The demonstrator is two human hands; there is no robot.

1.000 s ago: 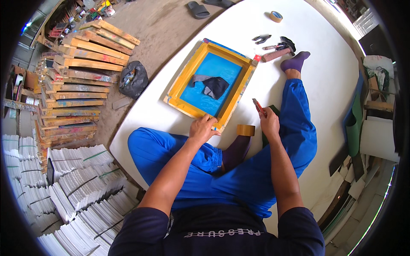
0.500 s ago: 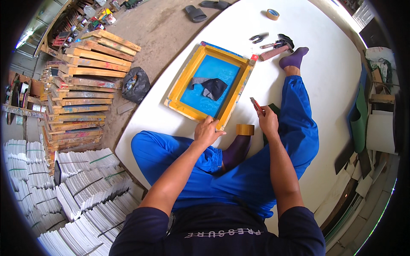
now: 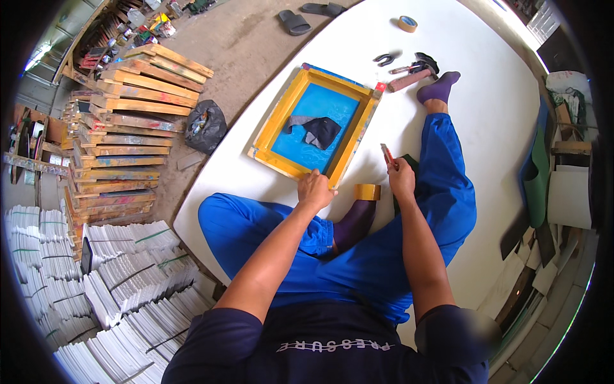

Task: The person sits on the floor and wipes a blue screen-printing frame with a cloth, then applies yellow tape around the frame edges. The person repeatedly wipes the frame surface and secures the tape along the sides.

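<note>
Pale lettering (image 3: 332, 346), upside down in view, crosses the dark shirt (image 3: 377, 366) at six o'clock from the left hand (image 3: 315, 191). At twelve o'clock from that hand, the yellow frame (image 3: 278, 162) lies on the white surface (image 3: 495, 150), with a grey-and-black cloth (image 3: 321, 132) on its blue mesh (image 3: 291, 150). The left fingers touch the near rim; whether they grip cannot be told. The right hand (image 3: 401, 180), at three o'clock, has its fingers clamped on a red cutter (image 3: 387, 153) pointing to eleven. At ten, a black bag (image 3: 206, 127) holds items too small to identify.
</note>
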